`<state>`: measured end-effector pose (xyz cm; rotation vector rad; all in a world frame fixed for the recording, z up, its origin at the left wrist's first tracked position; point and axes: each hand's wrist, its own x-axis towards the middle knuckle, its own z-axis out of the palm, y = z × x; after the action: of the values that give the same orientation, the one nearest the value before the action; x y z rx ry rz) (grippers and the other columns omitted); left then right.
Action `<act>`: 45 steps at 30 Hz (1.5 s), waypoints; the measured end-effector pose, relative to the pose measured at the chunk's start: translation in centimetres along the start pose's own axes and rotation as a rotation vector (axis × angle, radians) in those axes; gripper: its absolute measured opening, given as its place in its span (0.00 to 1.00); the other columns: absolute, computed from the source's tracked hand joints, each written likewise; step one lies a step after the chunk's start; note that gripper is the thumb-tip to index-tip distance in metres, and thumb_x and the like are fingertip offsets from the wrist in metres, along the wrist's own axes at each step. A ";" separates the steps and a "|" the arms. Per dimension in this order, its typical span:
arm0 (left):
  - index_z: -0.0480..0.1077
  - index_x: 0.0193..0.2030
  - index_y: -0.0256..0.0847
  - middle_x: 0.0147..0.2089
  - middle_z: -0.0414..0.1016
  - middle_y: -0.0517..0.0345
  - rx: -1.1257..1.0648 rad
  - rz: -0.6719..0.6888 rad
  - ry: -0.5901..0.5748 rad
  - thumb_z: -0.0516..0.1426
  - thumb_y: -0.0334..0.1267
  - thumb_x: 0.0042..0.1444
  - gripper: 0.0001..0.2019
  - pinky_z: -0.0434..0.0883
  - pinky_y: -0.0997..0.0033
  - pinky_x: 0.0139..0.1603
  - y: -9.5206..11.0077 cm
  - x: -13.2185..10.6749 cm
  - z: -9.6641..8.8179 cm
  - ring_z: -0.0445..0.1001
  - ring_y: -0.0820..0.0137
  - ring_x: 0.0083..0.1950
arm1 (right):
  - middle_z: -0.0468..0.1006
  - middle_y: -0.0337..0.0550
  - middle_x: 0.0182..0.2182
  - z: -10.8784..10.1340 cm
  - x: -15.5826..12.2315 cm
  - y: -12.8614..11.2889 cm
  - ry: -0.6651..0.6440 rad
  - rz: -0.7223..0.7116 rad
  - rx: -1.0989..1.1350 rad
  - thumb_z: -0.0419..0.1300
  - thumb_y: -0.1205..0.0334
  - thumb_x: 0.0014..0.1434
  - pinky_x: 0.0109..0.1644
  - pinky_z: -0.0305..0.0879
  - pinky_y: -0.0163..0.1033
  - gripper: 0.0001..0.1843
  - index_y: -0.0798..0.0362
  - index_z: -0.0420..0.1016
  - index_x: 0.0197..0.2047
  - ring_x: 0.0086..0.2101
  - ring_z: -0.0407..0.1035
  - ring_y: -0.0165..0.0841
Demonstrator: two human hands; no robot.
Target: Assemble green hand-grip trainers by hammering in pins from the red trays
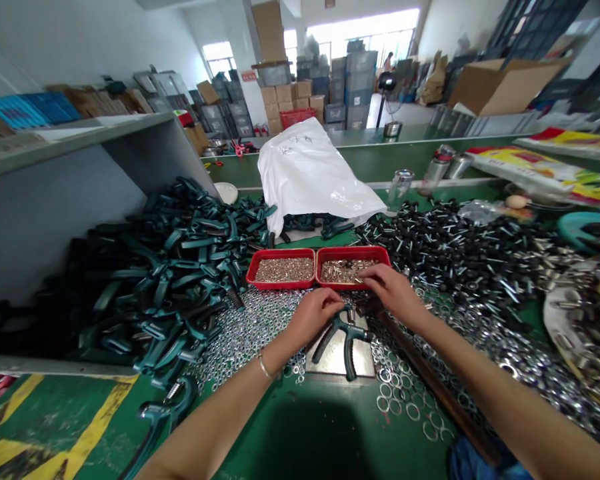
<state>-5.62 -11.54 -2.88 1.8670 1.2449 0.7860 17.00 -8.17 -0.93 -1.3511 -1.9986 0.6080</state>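
Atop steel plate [361,357], teal hand gripper [341,325]

Hand grippers [145,280] heaped left, two trays [318,267] ahead; bolts [455,247] right of the trays, washers [480,340] before the bolts

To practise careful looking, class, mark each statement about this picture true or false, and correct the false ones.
1. The left hand holds a green hand gripper. True.
2. The red tray has three compartments. False: it has two.
3. A bracelet is on the right wrist. False: it is on the left wrist.
4. A white plastic sheet lies beyond the tray. True.
5. Black-headed bolts are heaped left of the tray. False: they are to its right.
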 end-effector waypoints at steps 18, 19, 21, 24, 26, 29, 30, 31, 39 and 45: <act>0.71 0.30 0.39 0.31 0.72 0.60 -0.107 -0.170 0.167 0.59 0.45 0.58 0.12 0.66 0.71 0.38 -2.7 -1.5 2.6 0.70 0.70 0.34 | 0.79 0.39 0.25 3.4 -1.7 0.8 -0.270 0.086 -0.339 0.52 0.54 0.67 0.32 0.58 0.33 0.15 0.51 0.74 0.34 0.29 0.74 0.33; 0.70 0.30 0.39 0.31 0.72 0.60 -0.097 -0.165 0.166 0.59 0.45 0.58 0.12 0.65 0.71 0.38 -2.7 -1.6 2.7 0.70 0.70 0.34 | 0.80 0.41 0.27 3.4 -1.7 0.7 -0.280 0.073 -0.382 0.53 0.54 0.67 0.32 0.58 0.34 0.14 0.52 0.74 0.35 0.30 0.74 0.34; 0.70 0.30 0.39 0.32 0.71 0.60 -0.053 -0.151 0.157 0.59 0.43 0.58 0.11 0.65 0.71 0.38 -2.6 -1.7 2.8 0.70 0.70 0.35 | 0.81 0.46 0.30 3.4 -1.6 0.2 -0.302 0.037 -0.473 0.53 0.56 0.67 0.32 0.58 0.35 0.13 0.53 0.74 0.37 0.31 0.75 0.37; 0.70 0.30 0.39 0.33 0.70 0.59 0.058 -0.099 0.135 0.59 0.42 0.59 0.10 0.65 0.70 0.40 -2.1 -1.8 3.0 0.69 0.69 0.37 | 0.81 0.56 0.34 3.8 -1.2 -0.8 -0.359 -0.044 -0.580 0.55 0.61 0.65 0.36 0.61 0.39 0.09 0.57 0.74 0.39 0.36 0.76 0.43; 0.69 0.30 0.39 0.34 0.69 0.58 0.149 -0.061 0.123 0.59 0.40 0.60 0.10 0.65 0.69 0.41 -1.7 -1.9 3.3 0.69 0.68 0.39 | 0.82 0.57 0.35 4.1 -0.6 -1.5 -0.413 -0.104 -0.615 0.56 0.66 0.63 0.40 0.63 0.40 0.06 0.57 0.74 0.38 0.38 0.76 0.45; 0.68 0.31 0.39 0.35 0.69 0.56 0.305 -0.017 0.113 0.57 0.38 0.62 0.09 0.65 0.67 0.43 -1.0 -2.2 3.8 0.69 0.66 0.40 | 0.83 0.54 0.35 4.0 0.4 -2.0 -0.474 -0.149 -0.645 0.58 0.69 0.61 0.42 0.64 0.40 0.04 0.56 0.74 0.37 0.39 0.77 0.44; 0.68 0.32 0.39 0.35 0.69 0.56 0.360 0.000 0.109 0.57 0.38 0.62 0.08 0.65 0.66 0.44 -0.8 -2.3 3.9 0.69 0.65 0.41 | 0.83 0.54 0.35 3.7 0.6 -1.9 -0.480 -0.147 -0.657 0.59 0.66 0.61 0.42 0.65 0.40 0.03 0.56 0.74 0.37 0.39 0.77 0.44; 0.68 0.33 0.38 0.35 0.69 0.55 0.418 0.020 0.105 0.56 0.38 0.63 0.08 0.65 0.65 0.45 -0.7 -2.4 4.0 0.69 0.64 0.42 | 0.83 0.55 0.35 3.2 0.5 -1.8 -0.478 -0.137 -0.672 0.60 0.63 0.62 0.41 0.66 0.40 0.05 0.56 0.74 0.38 0.39 0.77 0.44; 0.70 0.38 0.36 0.39 0.71 0.51 0.801 0.343 -0.051 0.51 0.38 0.67 0.11 0.67 0.63 0.47 -1.0 -1.9 4.3 0.70 0.62 0.44 | 0.81 0.57 0.34 -0.6 -6.8 0.6 -0.464 0.226 -0.848 0.53 0.47 0.65 0.35 0.67 0.43 0.19 0.56 0.71 0.42 0.35 0.78 0.49; 0.72 0.48 0.33 0.49 0.71 0.44 0.894 0.315 -0.057 0.54 0.53 0.62 0.22 0.65 0.53 0.52 1.5 -5.1 4.8 0.67 0.54 0.51 | 0.78 0.49 0.35 -0.9 -9.2 1.5 -0.274 0.273 -0.556 0.52 0.53 0.63 0.35 0.63 0.40 0.11 0.52 0.67 0.36 0.36 0.74 0.41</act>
<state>-2.81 -17.87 -4.62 2.8253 1.4066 0.3189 21.02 -16.20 -3.66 -1.9843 -2.3286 0.3791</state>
